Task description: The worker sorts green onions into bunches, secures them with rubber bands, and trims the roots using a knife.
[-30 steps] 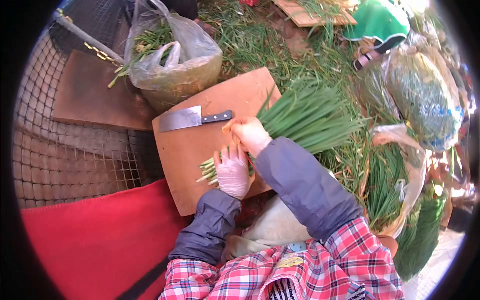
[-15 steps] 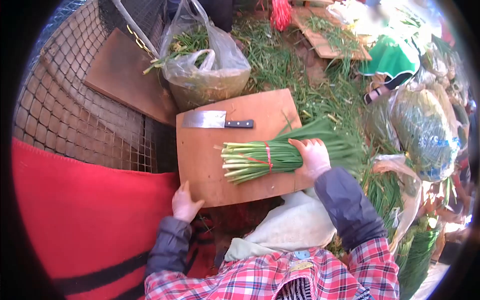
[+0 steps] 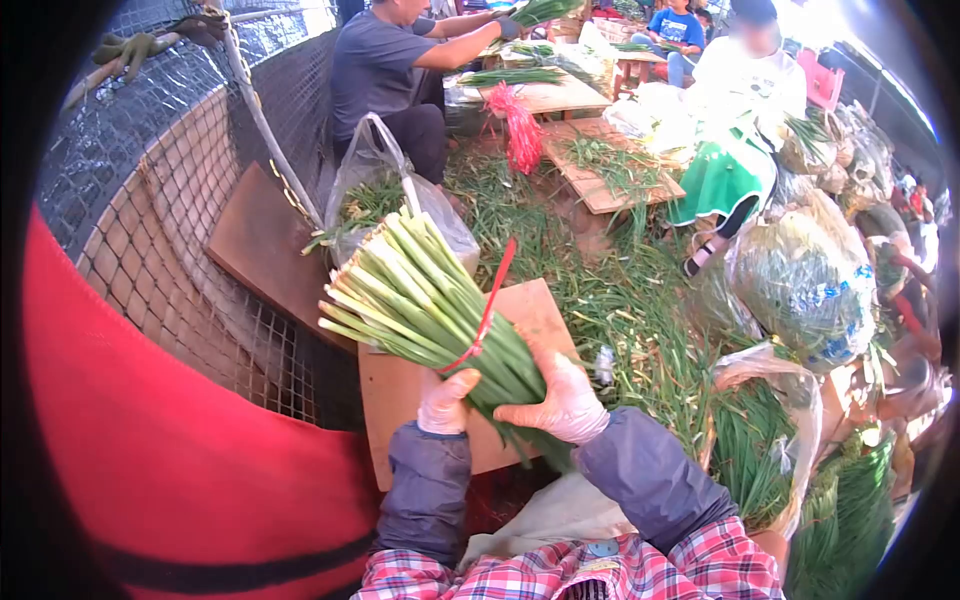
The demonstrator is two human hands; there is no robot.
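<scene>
A thick bundle of garlic chives [image 3: 430, 300], bound with a red tie [image 3: 492, 310], is raised off the wooden board [image 3: 543, 312]. Its pale cut ends point up and to the left, while the green leaves trail down between my arms. My left hand [image 3: 447, 402], in a thin clear glove, grips the bundle from the left just below the tie. From the right, my gloved right hand [image 3: 562, 398] is wrapped around the leafy part. The knife cannot be seen; the bundle covers much of the board.
Beyond the board stands a clear plastic bag [image 3: 380, 190] of trimmings. Wire mesh [image 3: 180, 200] and red cloth [image 3: 180, 420] line the left. Loose leaves [image 3: 630, 310] litter the ground. Wrapped bundles [image 3: 805, 285] stand at right. Co-workers [image 3: 385, 75] sit farther back.
The chives have been lifted from the board and tilted upward. My left hand has left the board's edge and now grips the bundle. The view has tipped up, showing the co-workers.
</scene>
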